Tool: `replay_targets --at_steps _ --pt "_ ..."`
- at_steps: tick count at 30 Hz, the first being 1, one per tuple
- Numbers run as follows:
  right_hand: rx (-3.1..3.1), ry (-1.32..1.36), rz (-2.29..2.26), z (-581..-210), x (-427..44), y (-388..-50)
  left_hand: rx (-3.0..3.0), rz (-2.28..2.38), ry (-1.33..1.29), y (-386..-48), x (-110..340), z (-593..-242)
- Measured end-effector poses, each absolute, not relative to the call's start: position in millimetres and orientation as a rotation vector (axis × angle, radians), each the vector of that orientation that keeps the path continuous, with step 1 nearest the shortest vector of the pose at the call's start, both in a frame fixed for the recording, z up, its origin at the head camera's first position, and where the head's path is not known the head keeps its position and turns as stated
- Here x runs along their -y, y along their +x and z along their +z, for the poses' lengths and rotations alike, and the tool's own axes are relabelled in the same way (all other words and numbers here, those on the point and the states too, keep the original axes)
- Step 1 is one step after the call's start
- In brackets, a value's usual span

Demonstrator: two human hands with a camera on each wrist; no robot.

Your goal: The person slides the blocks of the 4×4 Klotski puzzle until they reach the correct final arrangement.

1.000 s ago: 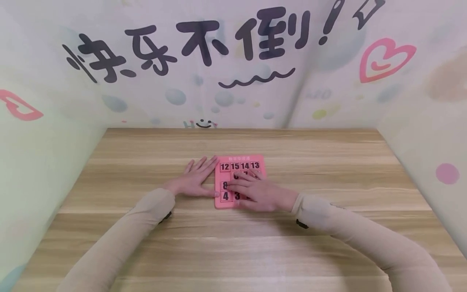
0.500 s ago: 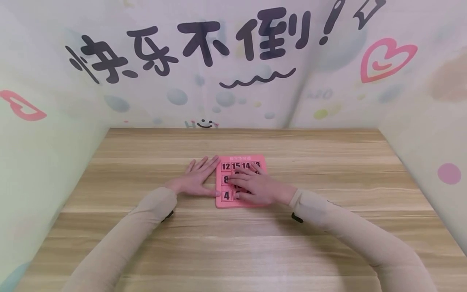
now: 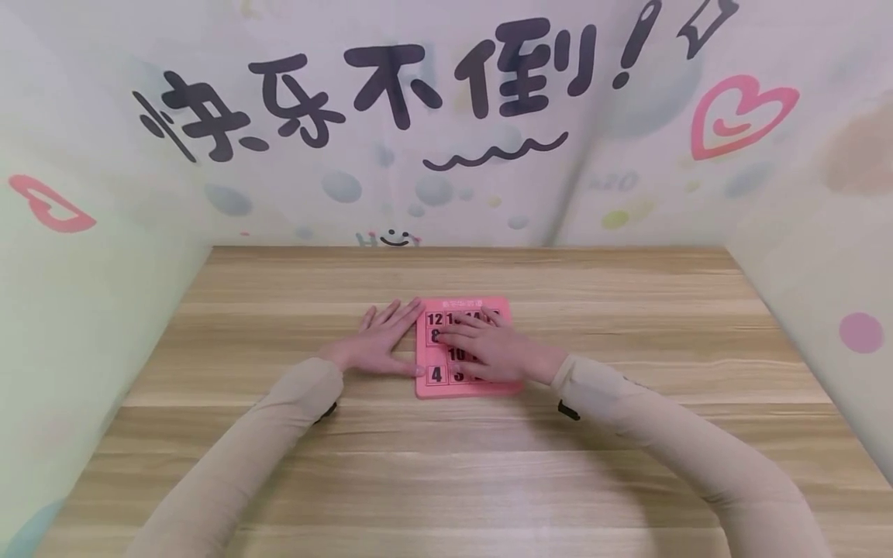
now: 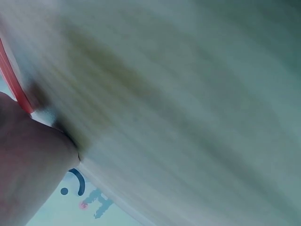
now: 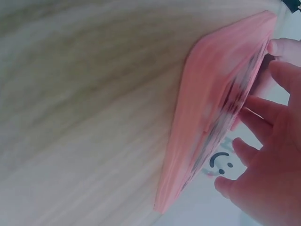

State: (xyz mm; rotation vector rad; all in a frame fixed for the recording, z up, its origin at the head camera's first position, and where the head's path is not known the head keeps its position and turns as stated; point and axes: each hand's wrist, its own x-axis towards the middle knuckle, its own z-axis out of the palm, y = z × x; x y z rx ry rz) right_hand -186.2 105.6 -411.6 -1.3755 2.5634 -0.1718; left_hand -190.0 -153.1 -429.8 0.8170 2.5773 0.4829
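Puzzle (image 3: 439, 393) lay flat on the surface (image 3: 446, 473), wood showing past every edge. The left hand (image 3: 380, 341), spread, touched the puzzle's left edge; the right hand (image 3: 502, 350), fingers outstretched, reached over it to the 8 tile (image 3: 433, 336), a free slot (image 3: 434, 356) separating that from the 4 tile (image 3: 436, 375).

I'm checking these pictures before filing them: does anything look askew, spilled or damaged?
Nothing stands out. The pink puzzle lies flat on the table, the left hand at its left edge, the right hand over its numbered tiles, hiding some.
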Motion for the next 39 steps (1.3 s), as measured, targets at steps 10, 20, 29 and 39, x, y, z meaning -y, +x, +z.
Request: replay_targets --at_steps 10,20,29,39 --pt "-2.552 -1.507 -0.186 -402 -109 -178 -2.562 0.498 0.802 -186 152 -430" --pt "-2.511 -1.669 -0.071 -375 -110 -171 -2.559 0.474 0.8 -185 156 -437" --pt "-2.477 -1.678 0.041 -362 -115 -163 -2.572 0.485 0.808 -188 154 -426" --pt "-2.465 -1.643 -0.067 -406 -119 -143 -2.575 0.516 0.808 -190 151 -430"
